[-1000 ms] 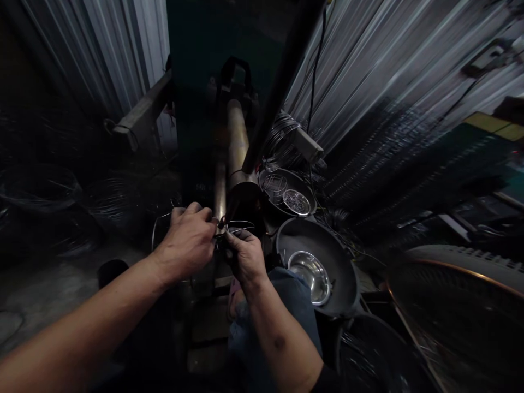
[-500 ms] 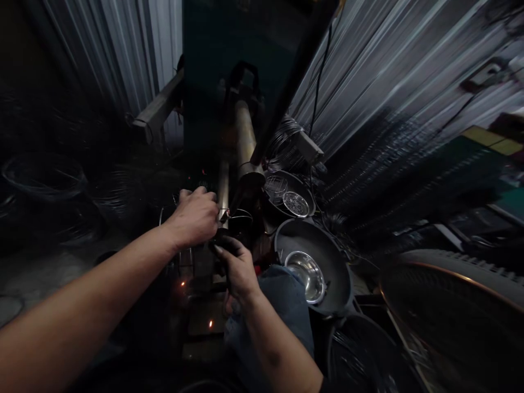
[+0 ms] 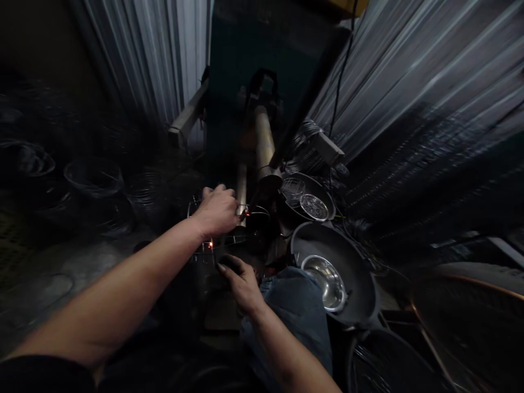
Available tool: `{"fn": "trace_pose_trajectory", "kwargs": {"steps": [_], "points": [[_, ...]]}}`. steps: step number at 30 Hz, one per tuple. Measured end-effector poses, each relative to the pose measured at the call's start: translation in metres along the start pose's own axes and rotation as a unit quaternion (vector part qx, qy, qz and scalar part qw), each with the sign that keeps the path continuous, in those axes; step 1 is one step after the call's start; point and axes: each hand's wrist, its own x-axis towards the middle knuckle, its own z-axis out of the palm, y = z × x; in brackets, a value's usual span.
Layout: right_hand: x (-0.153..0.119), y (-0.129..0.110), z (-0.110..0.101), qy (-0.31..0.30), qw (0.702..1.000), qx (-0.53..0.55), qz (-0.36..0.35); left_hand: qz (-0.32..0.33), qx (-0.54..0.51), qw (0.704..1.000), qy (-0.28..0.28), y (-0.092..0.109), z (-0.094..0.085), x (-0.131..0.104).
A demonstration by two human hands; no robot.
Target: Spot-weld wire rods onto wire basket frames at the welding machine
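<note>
- While the left hand [image 3: 218, 210] grasps one wire frame [image 3: 234, 239] by a metal rod [image 3: 242, 185], two sparks [image 3: 210, 245] glow.
- Right hand [image 3: 244, 284] curls below; its grip I can't tell.
- One bowl [image 3: 325, 283] in a pan [image 3: 362, 284].

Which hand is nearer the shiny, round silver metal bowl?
Right. The right hand is left of the bowl in view, the blue-clothed knee between them; the left hand is farther, up and left.

No text, label, brand, number or sign can be read on anything in the dim view
</note>
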Motion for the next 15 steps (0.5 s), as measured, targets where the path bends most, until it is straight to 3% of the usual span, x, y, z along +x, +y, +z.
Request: {"fn": "trace_pose_trajectory", "kwargs": {"steps": [5, 6, 8, 11, 13, 15], "points": [[-0.035, 0.004, -0.011, -0.126, 0.977, -0.158, 0.072, 0.053, 0.008, 0.997, -0.047, 0.021, 0.008, -0.052], [-0.041, 0.009, -0.016, -0.144, 0.966, -0.200, 0.082, 0.072, 0.012, 0.997, -0.038, 0.023, 0.010, -0.066], [-0.047, 0.022, -0.023, -0.158, 0.941, -0.267, 0.131, 0.083, -0.005, 0.996, 0.041, 0.019, 0.011, -0.095], [-0.048, 0.035, -0.029, -0.225, 0.893, -0.342, 0.187, 0.006, -0.003, 0.990, 0.144, 0.002, 0.003, -0.143], [-0.047, 0.038, -0.030, -0.175, 0.897, -0.352, 0.202, -0.072, 0.003, 0.979, 0.189, -0.015, -0.002, -0.176], [-0.044, 0.042, -0.033, -0.152, 0.900, -0.355, 0.202, -0.143, 0.009, 0.971, 0.192, -0.034, 0.004, -0.208]]}}
